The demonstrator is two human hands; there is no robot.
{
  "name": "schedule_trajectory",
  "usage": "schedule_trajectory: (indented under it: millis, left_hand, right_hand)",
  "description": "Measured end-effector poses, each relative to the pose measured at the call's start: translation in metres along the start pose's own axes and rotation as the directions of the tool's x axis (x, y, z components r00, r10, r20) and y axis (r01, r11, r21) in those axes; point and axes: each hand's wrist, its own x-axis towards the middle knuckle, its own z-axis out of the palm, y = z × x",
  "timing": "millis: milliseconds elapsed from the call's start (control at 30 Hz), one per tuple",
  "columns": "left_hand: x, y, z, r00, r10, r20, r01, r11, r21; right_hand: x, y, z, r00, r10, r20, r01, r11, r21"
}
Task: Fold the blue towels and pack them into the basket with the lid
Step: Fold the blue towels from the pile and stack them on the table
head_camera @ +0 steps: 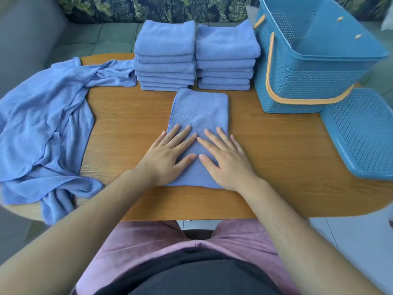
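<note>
Head view: I have both hands flat on the half-folded towel [200, 109], which lies lengthwise in the middle of the table [276, 145]. My left hand [168, 154] and right hand [223, 158] rest side by side on its near half. The fingers are straight and slightly spread, gripping nothing, and the thumbs almost meet. I judge this is to press the crease flat before the next fold (soft cloth like this tends to spring open).

Right up against the towel's far edge stand two piles of folded towels, the left stack [165, 58] and the right stack [226, 58]. They are probably kept close so that a finished piece needs only a short lift. The unfolded heap [42, 116] drapes over the table's left end, on my left hand's side.

The basket [308, 67] stands open at the far right, and nothing shows inside it from here. Its lid [361, 135] lies flat just beside it on the near side, out of the way for packing. Folding looks well along; packing has not yet begun.
</note>
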Motion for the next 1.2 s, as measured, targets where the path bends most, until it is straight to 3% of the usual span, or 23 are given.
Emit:
schedule_trajectory:
  millis: [133,233,333,500,633,733,900,1067,1200]
  left_hand:
    - [-0.006,-0.002,-0.005,0.999,0.006,0.033,-0.006,1.000,0.000]
    - [-0.027,-0.003,-0.017,0.994,0.106,-0.041,-0.108,0.993,-0.054]
    - [-0.050,-0.006,-0.026,0.968,0.225,-0.115,-0.235,0.969,-0.080]
    - [-0.064,-0.018,-0.035,0.950,0.296,-0.100,-0.310,0.932,-0.189]
    - [-0.068,-0.033,-0.038,0.963,0.267,-0.047,-0.266,0.897,-0.354]
    - [-0.067,-0.036,-0.034,0.967,0.245,-0.065,-0.250,0.887,-0.387]
    - [-0.068,-0.033,-0.033,0.960,0.247,-0.129,-0.276,0.901,-0.335]
    - [-0.068,-0.020,-0.034,0.943,0.242,-0.227,-0.278,0.950,-0.140]
    - [-0.062,-0.016,-0.035,0.921,0.331,-0.204,-0.341,0.940,-0.010]
  right_hand:
    - [-0.007,0.003,-0.001,1.000,-0.001,-0.010,0.002,0.999,0.049]
    - [-0.032,0.005,-0.009,0.991,-0.065,-0.114,0.084,0.982,0.167]
    - [-0.059,0.004,-0.022,0.960,-0.158,-0.231,0.183,0.979,0.088]
    - [-0.077,0.012,-0.033,0.975,-0.215,-0.060,0.222,0.958,0.180]
    - [-0.080,0.025,-0.034,0.980,-0.197,-0.017,0.193,0.935,0.298]
    - [-0.077,0.029,-0.033,0.979,-0.204,-0.012,0.196,0.921,0.338]
    - [-0.068,0.027,-0.028,0.977,-0.204,-0.065,0.214,0.935,0.283]
    - [-0.064,0.021,-0.023,0.965,-0.218,-0.143,0.244,0.949,0.201]
    - [-0.059,0.012,-0.027,0.974,-0.170,-0.148,0.197,0.962,0.189]
